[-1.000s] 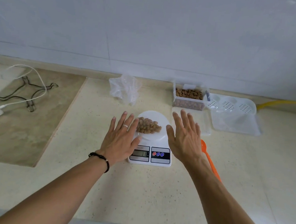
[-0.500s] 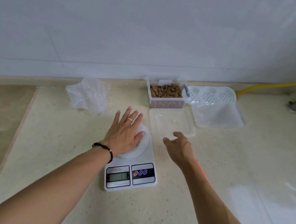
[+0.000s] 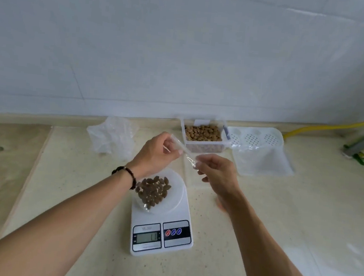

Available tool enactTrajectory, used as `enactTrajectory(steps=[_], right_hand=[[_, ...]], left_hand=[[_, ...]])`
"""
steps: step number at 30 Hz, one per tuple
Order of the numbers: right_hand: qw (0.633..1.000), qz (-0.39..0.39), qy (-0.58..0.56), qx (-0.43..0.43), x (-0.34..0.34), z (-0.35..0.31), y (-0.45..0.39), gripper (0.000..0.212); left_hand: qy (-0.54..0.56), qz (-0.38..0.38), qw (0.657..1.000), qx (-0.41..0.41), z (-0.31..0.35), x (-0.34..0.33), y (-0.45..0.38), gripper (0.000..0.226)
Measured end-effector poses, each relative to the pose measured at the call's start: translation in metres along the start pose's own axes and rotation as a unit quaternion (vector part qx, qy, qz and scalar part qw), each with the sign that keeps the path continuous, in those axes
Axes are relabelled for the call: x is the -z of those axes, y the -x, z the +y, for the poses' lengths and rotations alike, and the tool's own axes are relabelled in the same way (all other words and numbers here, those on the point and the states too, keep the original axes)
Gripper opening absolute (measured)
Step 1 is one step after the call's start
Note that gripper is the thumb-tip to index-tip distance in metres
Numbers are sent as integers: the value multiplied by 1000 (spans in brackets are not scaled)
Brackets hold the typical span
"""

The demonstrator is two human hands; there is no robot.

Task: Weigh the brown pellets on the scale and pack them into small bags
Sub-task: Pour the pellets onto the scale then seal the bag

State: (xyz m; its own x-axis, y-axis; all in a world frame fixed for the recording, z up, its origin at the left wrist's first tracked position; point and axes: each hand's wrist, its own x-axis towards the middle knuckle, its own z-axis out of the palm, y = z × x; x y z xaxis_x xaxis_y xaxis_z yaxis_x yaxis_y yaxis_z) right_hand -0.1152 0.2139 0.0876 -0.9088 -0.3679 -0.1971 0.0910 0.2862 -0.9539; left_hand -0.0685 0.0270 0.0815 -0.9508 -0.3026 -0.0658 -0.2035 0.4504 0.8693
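Both hands are up over the counter point(image 3: 258, 212), and between them is one small clear bag point(image 3: 185, 152). Left hand point(image 3: 156, 155) pinches the bag's upper end between thumb and fingertips; right hand point(image 3: 216, 174) has its fingers curled on the lower end, so the bag runs as a slanted strip from upper left to lower right. A dark beaded bracelet point(image 3: 126, 176) sits on the left wrist. Below the left wrist, the brown pellets point(image 3: 153, 189) lie heaped on the white scale point(image 3: 162, 220), on the near-left part of its round platform, well apart from the bag and touched by neither hand. The scale's display point(image 3: 146, 238) is lit, digits too blurred to read. Behind the hands, by the wall, a clear container point(image 3: 203, 135) is full of more pellets, with its perforated lid point(image 3: 257, 151) just to the right. A crumpled pile of plastic bags point(image 3: 112, 136) lies left of the container.
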Motion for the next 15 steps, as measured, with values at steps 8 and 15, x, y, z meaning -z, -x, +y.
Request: enactTrajectory(steps=[8,15], right_hand=[[996,-4,-87,11,14,-57,23,9],[994,49,55,87,30,-102,46,18]], left_hand=[[168,-46,984,22,53,40,30,19],[157,-59,985,-39,102,63,50,16]])
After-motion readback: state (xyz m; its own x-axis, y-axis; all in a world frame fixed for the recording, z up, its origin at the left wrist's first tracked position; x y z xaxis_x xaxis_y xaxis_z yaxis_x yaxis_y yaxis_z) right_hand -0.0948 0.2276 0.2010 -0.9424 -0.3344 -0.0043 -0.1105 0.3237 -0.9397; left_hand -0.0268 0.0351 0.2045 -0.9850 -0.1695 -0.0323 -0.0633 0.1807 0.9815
